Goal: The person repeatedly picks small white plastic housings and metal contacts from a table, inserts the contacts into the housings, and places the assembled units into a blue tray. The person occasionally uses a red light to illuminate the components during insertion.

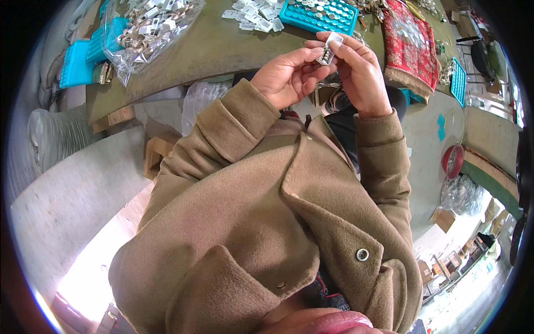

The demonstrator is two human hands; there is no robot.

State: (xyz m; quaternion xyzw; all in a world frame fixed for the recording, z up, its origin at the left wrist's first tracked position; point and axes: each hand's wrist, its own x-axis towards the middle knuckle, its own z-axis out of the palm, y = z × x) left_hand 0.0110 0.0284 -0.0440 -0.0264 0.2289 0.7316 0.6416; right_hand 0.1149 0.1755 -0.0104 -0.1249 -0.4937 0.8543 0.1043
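Together, the left hand (288, 77) and right hand (357, 67) pinch a small, boxy white case (335, 39) holding metallic parts (326, 56).

Toward one o'clock, the small piece (326, 54) pairs white plastic with shiny metal. The bag (129, 62) at eleven is glossy clear plastic; the coat (253, 200) at six, matt woolly cloth.

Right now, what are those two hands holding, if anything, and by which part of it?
A small white rectangular plastic casing: the left hand grips its lower left side, the right hand its upper right side.
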